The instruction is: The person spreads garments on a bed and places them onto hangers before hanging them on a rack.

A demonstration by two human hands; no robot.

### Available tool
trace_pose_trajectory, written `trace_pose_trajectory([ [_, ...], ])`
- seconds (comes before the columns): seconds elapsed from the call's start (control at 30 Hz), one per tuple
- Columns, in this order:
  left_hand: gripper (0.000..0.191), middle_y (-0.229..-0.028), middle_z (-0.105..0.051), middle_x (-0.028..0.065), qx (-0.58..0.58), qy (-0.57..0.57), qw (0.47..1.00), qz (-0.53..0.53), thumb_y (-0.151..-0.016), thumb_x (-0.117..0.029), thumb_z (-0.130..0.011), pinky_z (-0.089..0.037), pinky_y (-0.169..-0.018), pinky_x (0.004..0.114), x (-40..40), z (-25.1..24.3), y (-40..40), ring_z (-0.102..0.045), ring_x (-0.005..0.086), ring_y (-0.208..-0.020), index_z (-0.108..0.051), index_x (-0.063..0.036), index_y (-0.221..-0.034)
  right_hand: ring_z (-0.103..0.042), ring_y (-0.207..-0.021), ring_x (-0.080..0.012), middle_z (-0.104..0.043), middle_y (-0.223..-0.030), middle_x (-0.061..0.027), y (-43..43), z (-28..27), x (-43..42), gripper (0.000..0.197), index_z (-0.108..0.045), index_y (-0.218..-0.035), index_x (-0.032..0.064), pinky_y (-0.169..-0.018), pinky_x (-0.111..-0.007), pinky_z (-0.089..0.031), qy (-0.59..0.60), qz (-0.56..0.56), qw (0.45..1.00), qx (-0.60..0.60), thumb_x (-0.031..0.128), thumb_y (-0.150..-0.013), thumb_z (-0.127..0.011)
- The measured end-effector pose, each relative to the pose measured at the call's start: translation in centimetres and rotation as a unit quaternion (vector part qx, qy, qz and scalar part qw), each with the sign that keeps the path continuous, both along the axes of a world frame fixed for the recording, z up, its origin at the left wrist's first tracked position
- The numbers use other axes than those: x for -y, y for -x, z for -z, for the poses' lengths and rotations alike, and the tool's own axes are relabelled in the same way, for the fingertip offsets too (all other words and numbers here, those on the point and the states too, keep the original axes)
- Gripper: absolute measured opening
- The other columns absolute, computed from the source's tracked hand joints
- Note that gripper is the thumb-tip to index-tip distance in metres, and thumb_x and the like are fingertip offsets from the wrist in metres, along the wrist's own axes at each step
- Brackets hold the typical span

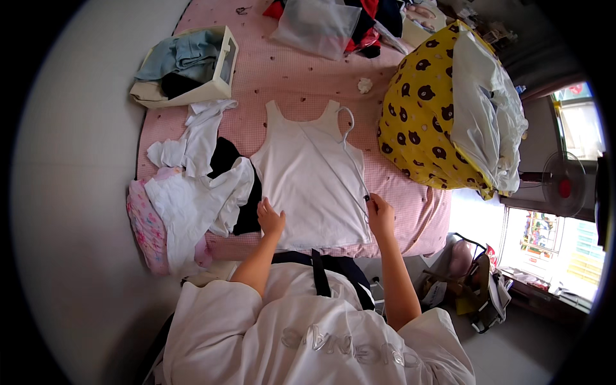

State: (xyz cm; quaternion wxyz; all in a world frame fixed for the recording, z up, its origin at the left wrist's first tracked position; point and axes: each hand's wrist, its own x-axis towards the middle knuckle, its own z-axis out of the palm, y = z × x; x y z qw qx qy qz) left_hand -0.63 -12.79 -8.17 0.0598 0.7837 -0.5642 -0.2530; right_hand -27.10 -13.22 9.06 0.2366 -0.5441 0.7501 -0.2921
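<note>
A white tank top (313, 183) lies spread flat, its straps pointing away from me. Across its right half rests a thin pale clothes hanger (355, 162), with its curved hook by the right strap. My right hand (381, 215) grips the hanger's near end, close to a small dark spot, beside the top's right edge. On the lower left edge of the top, my left hand (271, 220) rests with fingers a little apart and nothing visible in it.
A pink checked bed (269, 72) carries everything. Left are rumpled white garments (187, 202), black cloth (248, 211) and a storage box (224, 72) of clothes. Right stands a yellow bear-print bag (418, 110). Beyond lie a frosted plastic bag (315, 29) and a crumpled white piece (365, 85).
</note>
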Motion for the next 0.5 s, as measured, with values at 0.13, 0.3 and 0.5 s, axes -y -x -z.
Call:
trace_pose_trajectory([
  [0.13, 0.065, -0.115, -0.036, 0.0191, -0.005, 0.134, 0.990, 0.035, -0.064, -0.019, -0.061, -0.034, -0.085, 0.040, 3.5, 1.3, -0.5, -0.035, 0.0323, -0.107, -0.028, -0.0006, -0.118, -0.050, -0.050, -0.0172, -0.053, -0.060, -0.0150, 0.8, 0.4, 2.3, 0.018, -0.055, -0.089, -0.0015, -0.049, -0.027, -0.038, -0.050, 0.025, 0.996, 0.075, 0.008, -0.076, -0.049],
  [0.3, 0.066, -0.113, -0.041, 0.0220, -0.104, 0.074, 0.990, -0.053, -0.064, -0.019, -0.060, -0.034, -0.086, 0.038, 12.7, 0.8, 0.9, -0.040, 0.0324, -0.105, -0.029, 0.0038, -0.117, -0.044, -0.048, -0.0121, -0.049, -0.055, -0.0101, 1.6, 3.1, 6.3, 0.019, -0.055, -0.089, -0.0018, -0.047, -0.025, -0.035, -0.060, 0.024, 0.990, 0.127, 0.012, -0.077, -0.048],
  [0.5, 0.072, -0.113, -0.041, 0.0233, -0.120, 0.031, 0.991, -0.052, -0.065, -0.022, -0.058, -0.033, -0.088, 0.037, 22.1, 0.6, 3.0, -0.041, 0.0334, -0.104, -0.023, 0.0031, -0.121, -0.038, -0.045, -0.0098, -0.045, -0.051, -0.0075, 1.3, 3.9, 7.8, 0.017, -0.057, -0.086, -0.0019, -0.043, -0.025, -0.031, -0.071, 0.014, 0.987, 0.140, 0.010, -0.077, -0.047],
])
